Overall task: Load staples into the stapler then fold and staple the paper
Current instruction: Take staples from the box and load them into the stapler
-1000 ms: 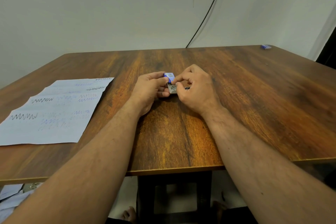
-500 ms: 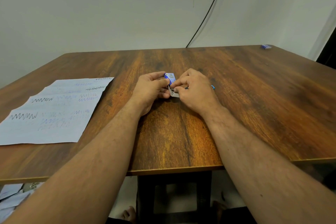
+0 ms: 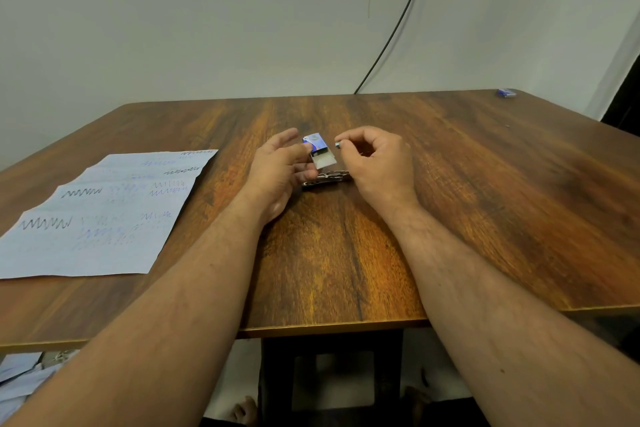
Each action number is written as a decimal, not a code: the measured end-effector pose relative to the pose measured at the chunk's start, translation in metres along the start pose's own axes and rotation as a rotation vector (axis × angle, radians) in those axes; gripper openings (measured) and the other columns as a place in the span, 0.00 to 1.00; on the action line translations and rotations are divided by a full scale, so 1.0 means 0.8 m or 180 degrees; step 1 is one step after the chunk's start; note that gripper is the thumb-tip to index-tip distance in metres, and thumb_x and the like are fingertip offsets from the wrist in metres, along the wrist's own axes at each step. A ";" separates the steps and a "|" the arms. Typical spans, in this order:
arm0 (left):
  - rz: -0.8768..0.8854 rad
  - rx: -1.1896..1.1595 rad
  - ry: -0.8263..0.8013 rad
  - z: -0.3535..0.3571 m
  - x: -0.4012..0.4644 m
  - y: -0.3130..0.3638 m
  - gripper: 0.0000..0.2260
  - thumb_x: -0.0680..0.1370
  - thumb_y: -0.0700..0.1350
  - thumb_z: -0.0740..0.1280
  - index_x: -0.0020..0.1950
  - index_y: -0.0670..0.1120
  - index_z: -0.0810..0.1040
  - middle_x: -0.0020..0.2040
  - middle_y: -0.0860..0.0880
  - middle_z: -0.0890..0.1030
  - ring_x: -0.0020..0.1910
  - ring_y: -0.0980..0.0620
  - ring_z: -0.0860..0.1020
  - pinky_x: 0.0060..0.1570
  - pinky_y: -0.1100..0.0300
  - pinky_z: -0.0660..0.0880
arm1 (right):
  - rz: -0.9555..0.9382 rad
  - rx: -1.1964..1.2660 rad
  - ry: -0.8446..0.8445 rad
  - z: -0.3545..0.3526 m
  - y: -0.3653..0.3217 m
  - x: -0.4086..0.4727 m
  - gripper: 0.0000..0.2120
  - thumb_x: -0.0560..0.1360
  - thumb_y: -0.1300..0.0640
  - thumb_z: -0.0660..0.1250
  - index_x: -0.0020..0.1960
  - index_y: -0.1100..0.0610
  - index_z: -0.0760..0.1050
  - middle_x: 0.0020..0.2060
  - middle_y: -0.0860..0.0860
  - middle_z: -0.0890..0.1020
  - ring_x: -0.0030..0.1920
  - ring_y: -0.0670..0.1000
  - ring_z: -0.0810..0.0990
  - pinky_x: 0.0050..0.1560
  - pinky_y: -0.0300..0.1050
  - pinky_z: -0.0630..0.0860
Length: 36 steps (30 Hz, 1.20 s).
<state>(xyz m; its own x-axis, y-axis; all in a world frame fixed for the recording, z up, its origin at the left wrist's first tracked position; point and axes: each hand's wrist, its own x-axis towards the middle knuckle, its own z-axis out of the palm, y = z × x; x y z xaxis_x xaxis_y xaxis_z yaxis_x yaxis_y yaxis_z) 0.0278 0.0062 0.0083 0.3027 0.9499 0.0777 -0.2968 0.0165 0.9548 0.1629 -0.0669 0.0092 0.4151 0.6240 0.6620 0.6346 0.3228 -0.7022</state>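
Note:
My left hand [image 3: 277, 166] holds a small blue staple box [image 3: 316, 144] by its left side, and the box's pale inner tray [image 3: 325, 160] is slid out toward me. My right hand [image 3: 377, 159] hovers just right of the box, thumb and forefinger pinched on a small strip of staples [image 3: 337, 144]. A metal stapler [image 3: 325, 179] lies flat on the table between my hands, under the box. A creased sheet of paper [image 3: 100, 215] with pen scribbles rests at the table's left.
The wooden table [image 3: 485, 201] has its near edge just below my forearms. Another small blue box [image 3: 506, 92] sits at the far right corner. A black cable [image 3: 394, 28] hangs down the wall behind. Loose papers [image 3: 20, 374] lie below the table's left edge.
My hands have parted. The right hand has drawn away from the box with a strip of staples pinched in it, and the stapler underneath has come into view.

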 end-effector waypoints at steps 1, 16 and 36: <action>-0.0006 -0.0036 0.0027 0.000 0.001 0.000 0.18 0.79 0.34 0.67 0.69 0.41 0.72 0.44 0.43 0.82 0.26 0.57 0.79 0.28 0.65 0.77 | 0.0070 0.0030 0.0042 0.000 0.001 0.000 0.06 0.74 0.59 0.70 0.44 0.52 0.85 0.37 0.40 0.84 0.40 0.37 0.82 0.45 0.32 0.76; -0.0063 -0.0125 0.0001 -0.003 0.003 0.000 0.14 0.81 0.38 0.65 0.66 0.38 0.77 0.36 0.47 0.85 0.30 0.56 0.81 0.29 0.66 0.77 | 0.0969 0.0906 -0.0409 -0.003 -0.002 -0.001 0.12 0.73 0.65 0.64 0.37 0.54 0.82 0.26 0.49 0.77 0.23 0.41 0.71 0.25 0.36 0.66; 0.0414 -0.0174 -0.0220 -0.003 -0.001 -0.003 0.16 0.78 0.35 0.70 0.63 0.48 0.76 0.39 0.46 0.86 0.29 0.53 0.81 0.35 0.60 0.81 | 0.1687 0.1311 -0.0661 0.002 0.001 0.003 0.03 0.76 0.62 0.73 0.50 0.60 0.83 0.29 0.54 0.81 0.24 0.47 0.78 0.25 0.37 0.77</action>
<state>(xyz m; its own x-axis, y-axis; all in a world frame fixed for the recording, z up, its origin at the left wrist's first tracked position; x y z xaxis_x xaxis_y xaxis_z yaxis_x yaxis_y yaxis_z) 0.0261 0.0064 0.0051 0.3196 0.9214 0.2211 -0.3859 -0.0866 0.9185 0.1634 -0.0640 0.0099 0.4411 0.8815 0.1683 0.0656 0.1553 -0.9857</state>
